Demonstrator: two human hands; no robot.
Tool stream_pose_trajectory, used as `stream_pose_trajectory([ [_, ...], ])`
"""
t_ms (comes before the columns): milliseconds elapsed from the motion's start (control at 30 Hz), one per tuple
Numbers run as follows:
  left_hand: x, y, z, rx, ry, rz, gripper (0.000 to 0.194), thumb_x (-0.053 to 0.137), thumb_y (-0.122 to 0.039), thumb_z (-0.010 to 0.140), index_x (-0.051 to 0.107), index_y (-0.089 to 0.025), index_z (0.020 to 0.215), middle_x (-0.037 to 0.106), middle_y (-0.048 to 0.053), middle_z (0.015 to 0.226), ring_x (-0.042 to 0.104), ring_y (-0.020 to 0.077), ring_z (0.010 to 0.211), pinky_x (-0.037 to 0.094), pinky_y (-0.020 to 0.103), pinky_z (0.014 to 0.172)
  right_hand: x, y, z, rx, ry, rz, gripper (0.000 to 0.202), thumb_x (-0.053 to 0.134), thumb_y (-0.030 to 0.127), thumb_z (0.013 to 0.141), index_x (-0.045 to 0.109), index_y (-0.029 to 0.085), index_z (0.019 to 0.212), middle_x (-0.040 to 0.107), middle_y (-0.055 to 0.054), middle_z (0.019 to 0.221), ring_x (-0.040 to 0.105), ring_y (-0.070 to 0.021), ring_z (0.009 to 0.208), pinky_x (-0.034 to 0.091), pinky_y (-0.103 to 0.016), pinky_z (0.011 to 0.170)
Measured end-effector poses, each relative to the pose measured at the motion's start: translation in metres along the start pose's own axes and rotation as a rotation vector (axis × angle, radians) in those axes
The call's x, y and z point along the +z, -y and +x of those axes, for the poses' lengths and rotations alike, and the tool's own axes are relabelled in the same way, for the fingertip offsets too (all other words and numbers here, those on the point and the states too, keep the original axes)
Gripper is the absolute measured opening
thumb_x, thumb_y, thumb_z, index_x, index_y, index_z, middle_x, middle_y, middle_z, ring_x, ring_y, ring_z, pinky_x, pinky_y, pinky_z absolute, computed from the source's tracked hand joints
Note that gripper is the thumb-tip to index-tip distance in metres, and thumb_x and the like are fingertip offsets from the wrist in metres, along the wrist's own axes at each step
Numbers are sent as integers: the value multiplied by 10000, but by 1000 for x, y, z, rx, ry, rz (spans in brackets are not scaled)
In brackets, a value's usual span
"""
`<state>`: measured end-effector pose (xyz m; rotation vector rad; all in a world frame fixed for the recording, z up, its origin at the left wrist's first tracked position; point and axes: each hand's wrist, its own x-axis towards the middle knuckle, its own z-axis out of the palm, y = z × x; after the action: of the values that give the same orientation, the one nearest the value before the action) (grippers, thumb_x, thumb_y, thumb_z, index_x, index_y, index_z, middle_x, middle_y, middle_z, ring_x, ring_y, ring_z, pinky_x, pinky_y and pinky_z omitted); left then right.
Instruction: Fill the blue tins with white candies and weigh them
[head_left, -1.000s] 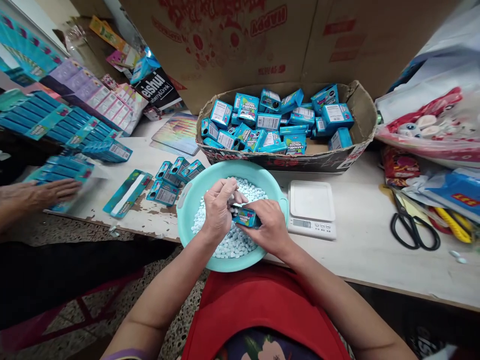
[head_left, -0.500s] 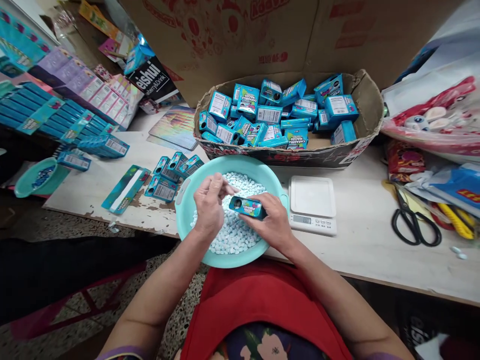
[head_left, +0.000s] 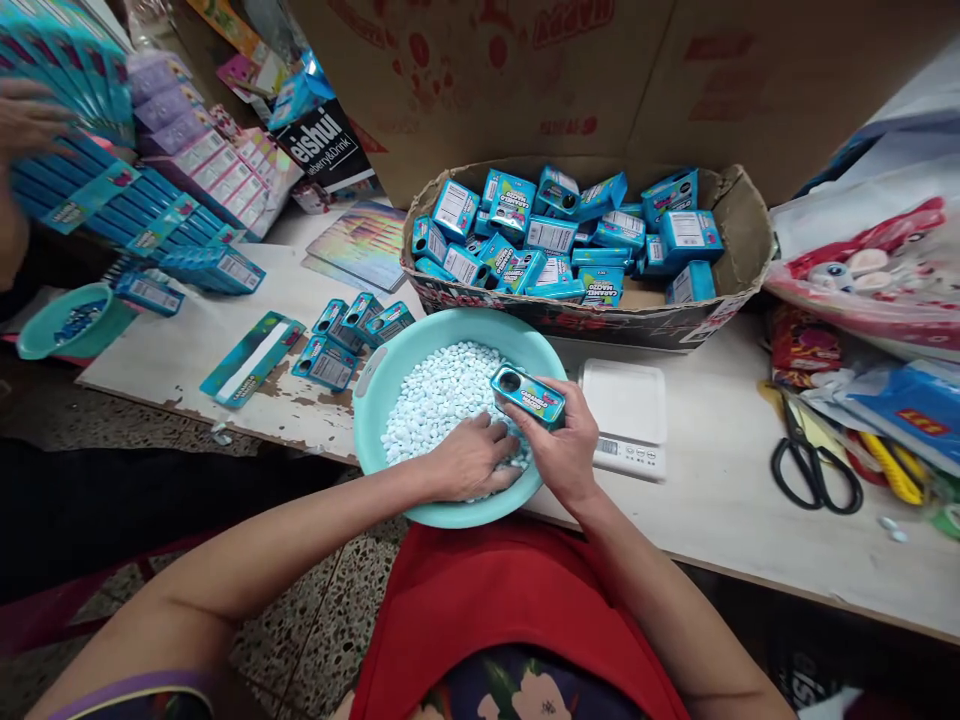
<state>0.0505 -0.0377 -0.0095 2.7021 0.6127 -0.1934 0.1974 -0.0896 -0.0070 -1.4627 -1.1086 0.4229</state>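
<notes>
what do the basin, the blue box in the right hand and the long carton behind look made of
Basin: likely plastic, smooth and satin, with an even, rounded rim. Blue box: probably thin printed card, glossy, judging by its sheen and straight edges. Long carton: cardboard, matt brown inside, its rim worn and ragged.

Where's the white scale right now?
Head view, right of centre: the white scale sits on the table between the turquoise basin and the black-handled scissors, just beside the right hand.
</notes>
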Motion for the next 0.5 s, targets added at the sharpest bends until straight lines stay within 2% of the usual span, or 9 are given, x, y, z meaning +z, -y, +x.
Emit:
stream_pose_trajectory([
  [133, 2, 11, -16, -66, 44, 143, 341, 396, -413, 929, 621, -158, 952, 637, 132, 911, 587, 257, 822, 485, 383, 709, 0, 1, 1, -36, 27, -15, 325, 732, 381, 771, 610, 237, 1035, 639, -28, 967, 620, -192, 898, 504, -344, 823],
  [167, 1, 16, -19, -116, 8, 115, 307, 411, -384, 921, 620, -159, 920, 637, 123, 886, 590, 246, 794, 480, 360, 670, 0, 1, 2, -43, 26, -21, 325, 735, 381, 770, 610, 238, 1035, 640, -27, 964, 623, -192, 895, 505, -342, 819],
  [233, -5, 26, -23, -244, -150, -52, 241, 457, -344, 892, 608, -165, 834, 634, 89, 825, 590, 214, 750, 469, 321, 634, 0, 2, 2, -60, 22, -32, 327, 741, 379, 767, 613, 238, 1033, 643, -27, 959, 627, -192, 890, 506, -339, 811],
  [300, -17, 33, -26, -401, -380, -386, 229, 510, -358, 862, 575, -173, 742, 599, 35, 713, 562, 157, 646, 450, 272, 578, 1, 2, 3, -78, 33, -47, 328, 741, 379, 769, 614, 238, 1037, 648, -29, 959, 631, -196, 892, 507, -341, 810],
  [367, -34, 33, -24, -526, -615, -834, 262, 559, -400, 832, 536, -180, 691, 530, -13, 613, 482, 99, 504, 378, 218, 455, 1, 1, 4, -99, 68, -65, 329, 741, 378, 770, 615, 238, 1039, 655, -34, 963, 635, -204, 902, 504, -345, 812],
  [433, -51, 28, -18, -552, -820, -1267, 269, 613, -414, 793, 515, -184, 695, 498, -33, 597, 419, 67, 430, 277, 192, 361, 2, 0, 4, -125, 128, -98, 327, 741, 376, 768, 615, 240, 1038, 665, -38, 965, 637, -217, 915, 498, -355, 817],
  [500, -63, 19, -6, -478, -995, -1579, 257, 674, -385, 738, 511, -186, 728, 538, -25, 661, 464, 63, 457, 269, 177, 344, 3, -1, 4, -148, 198, -143, 328, 744, 384, 764, 617, 238, 1028, 675, -45, 964, 637, -233, 927, 489, -366, 820],
])
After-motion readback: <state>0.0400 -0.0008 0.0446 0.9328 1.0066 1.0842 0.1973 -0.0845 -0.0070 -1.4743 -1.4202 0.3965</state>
